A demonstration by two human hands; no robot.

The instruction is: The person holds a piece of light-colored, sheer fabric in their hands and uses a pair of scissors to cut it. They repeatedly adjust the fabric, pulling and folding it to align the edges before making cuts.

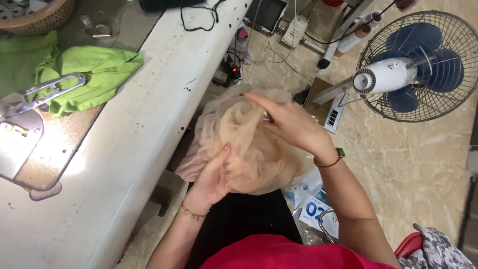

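Cupping beige tulle bundle [244, 144], both hands' fingers [271, 107] spread.

1. Both arms are bare from the shoulder down; no sleeves reach them.
2. The left hand [213, 175] has a thin gold chain bracelet [193, 213] at its wrist and pink-painted nails.
3. The right hand [294, 124] wears a slim brown cord bracelet [329, 161] carrying a green bead.
4. A bright red top [279, 254] covers the chest, with dark clothing [244, 214] over the lap.
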